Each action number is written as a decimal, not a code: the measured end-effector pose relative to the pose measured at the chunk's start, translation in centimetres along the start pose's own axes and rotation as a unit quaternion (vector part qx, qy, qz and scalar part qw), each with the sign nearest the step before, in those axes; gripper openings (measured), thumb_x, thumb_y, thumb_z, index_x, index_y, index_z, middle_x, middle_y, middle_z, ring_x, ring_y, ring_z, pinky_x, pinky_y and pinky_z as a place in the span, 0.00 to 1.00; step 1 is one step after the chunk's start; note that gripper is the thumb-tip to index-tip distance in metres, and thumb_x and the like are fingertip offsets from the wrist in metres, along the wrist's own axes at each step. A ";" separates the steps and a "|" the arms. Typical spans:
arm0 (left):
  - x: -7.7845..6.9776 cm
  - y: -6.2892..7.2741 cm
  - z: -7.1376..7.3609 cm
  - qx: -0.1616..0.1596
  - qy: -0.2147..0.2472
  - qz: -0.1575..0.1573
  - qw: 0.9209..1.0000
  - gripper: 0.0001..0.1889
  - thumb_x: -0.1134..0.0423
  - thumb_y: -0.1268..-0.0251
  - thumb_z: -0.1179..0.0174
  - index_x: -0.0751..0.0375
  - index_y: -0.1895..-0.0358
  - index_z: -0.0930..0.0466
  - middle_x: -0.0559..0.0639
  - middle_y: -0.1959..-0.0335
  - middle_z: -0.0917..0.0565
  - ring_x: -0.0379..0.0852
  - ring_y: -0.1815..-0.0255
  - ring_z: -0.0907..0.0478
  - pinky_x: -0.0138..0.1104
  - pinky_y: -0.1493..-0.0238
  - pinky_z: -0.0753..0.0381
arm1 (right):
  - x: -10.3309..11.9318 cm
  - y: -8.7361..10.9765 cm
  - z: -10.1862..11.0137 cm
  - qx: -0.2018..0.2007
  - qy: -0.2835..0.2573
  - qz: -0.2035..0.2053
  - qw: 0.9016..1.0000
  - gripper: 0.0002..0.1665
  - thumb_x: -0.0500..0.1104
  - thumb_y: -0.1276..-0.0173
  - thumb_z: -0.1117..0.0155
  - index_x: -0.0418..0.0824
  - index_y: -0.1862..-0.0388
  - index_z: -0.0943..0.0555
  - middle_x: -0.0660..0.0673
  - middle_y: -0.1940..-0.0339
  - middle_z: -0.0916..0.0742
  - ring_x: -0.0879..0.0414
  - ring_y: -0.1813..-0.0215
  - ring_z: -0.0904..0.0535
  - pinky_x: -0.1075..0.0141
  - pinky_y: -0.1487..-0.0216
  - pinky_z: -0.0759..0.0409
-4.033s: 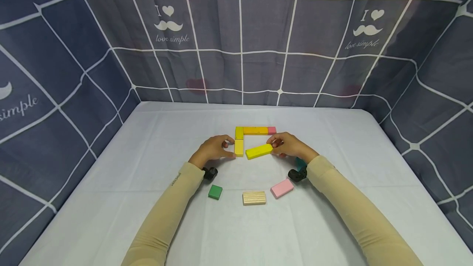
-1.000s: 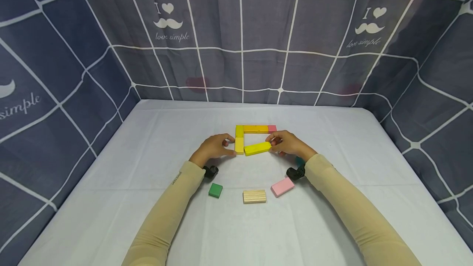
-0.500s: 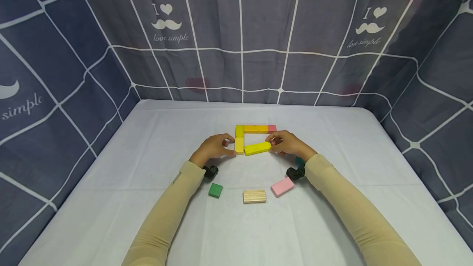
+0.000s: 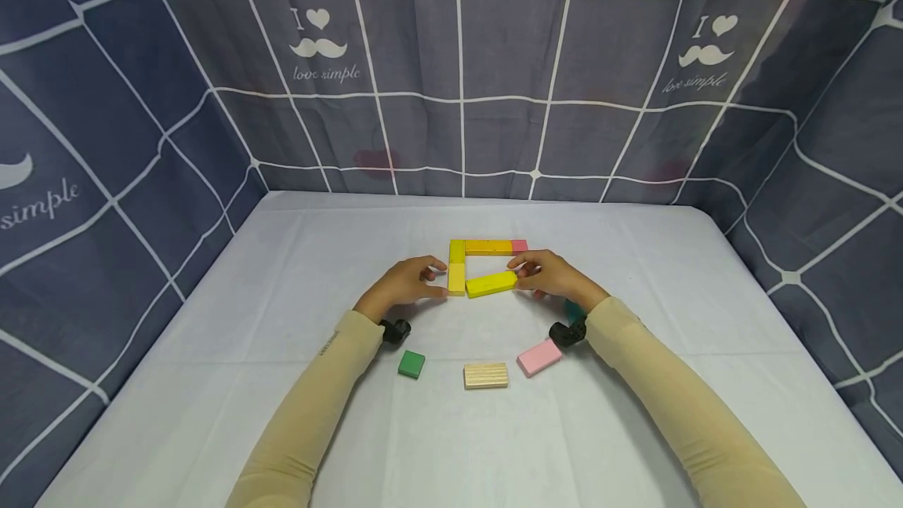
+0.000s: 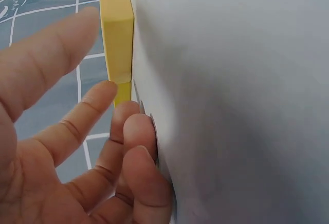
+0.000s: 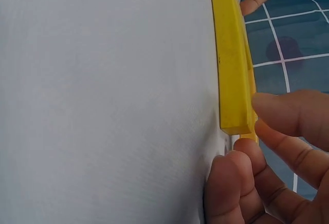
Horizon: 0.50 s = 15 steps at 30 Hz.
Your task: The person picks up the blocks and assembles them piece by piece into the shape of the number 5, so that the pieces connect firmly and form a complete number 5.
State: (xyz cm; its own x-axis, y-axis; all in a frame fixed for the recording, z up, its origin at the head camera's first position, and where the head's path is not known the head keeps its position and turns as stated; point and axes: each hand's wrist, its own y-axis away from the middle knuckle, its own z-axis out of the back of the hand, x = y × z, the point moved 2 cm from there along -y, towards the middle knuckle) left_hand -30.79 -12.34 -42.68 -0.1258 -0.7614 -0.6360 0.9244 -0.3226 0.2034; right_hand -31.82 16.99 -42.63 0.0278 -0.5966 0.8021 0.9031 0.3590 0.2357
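Note:
Yellow, orange-yellow and pink blocks form a partial frame on the white table. The long yellow block [image 4: 491, 284] lies slightly slanted at the frame's near side, its left end at the pale yellow block [image 4: 456, 279]. My right hand [image 4: 553, 273] pinches its right end between thumb and index finger; the other fingers curl below in the right wrist view. My left hand [image 4: 405, 286] stands just left of the pale yellow block, thumb and index finger spread beside it, holding nothing. At the far side an orange-yellow block [image 4: 488, 248] runs to a small pink block [image 4: 519, 247].
Nearer the front lie a green block [image 4: 411, 364], a ridged wooden block [image 4: 485, 375] and a larger pink block [image 4: 539, 357]. A teal block [image 4: 574, 310] is partly hidden by the right wrist. Dark gridded cloth [image 4: 508, 139] walls the table's back and sides.
Over the last seconds the long yellow block has moved slightly left, up to the pale yellow block, with my right hand. Just now my left hand has drawn slightly left.

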 end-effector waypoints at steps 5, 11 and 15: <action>0.4 0.6 0.2 -0.007 0.007 -0.013 1.000 0.25 0.56 0.27 0.27 0.57 0.31 0.19 0.57 0.42 0.15 0.56 0.42 0.21 0.48 0.36 0.21 | -0.1 0.4 0.1 -0.007 -0.003 0.016 1.000 0.21 0.35 0.23 0.32 0.31 0.33 0.19 0.41 0.55 0.17 0.52 0.64 0.22 0.66 0.64 0.17; 0.7 1.7 0.7 -0.008 0.010 -0.056 0.998 0.22 0.59 0.25 0.30 0.59 0.32 0.17 0.57 0.41 0.15 0.57 0.40 0.20 0.49 0.33 0.21 | -0.2 1.2 0.2 -0.011 -0.002 0.044 0.999 0.19 0.35 0.22 0.34 0.30 0.36 0.17 0.39 0.53 0.16 0.50 0.59 0.20 0.65 0.61 0.16; 0.7 2.7 0.9 -0.001 0.019 -0.099 0.995 0.19 0.61 0.23 0.32 0.61 0.34 0.17 0.58 0.41 0.15 0.57 0.38 0.21 0.50 0.31 0.23 | -0.2 1.7 0.3 -0.017 -0.018 0.069 0.997 0.19 0.34 0.23 0.34 0.29 0.37 0.17 0.37 0.51 0.14 0.47 0.57 0.19 0.64 0.58 0.16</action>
State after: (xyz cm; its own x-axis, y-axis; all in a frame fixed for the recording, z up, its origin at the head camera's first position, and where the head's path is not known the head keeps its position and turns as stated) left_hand -28.75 -14.26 -41.95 -0.2917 -0.6613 -0.6911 0.8835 -0.4632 0.0703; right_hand -30.39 17.98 -42.20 0.1373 -0.5173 0.8448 0.9060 0.4103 0.1040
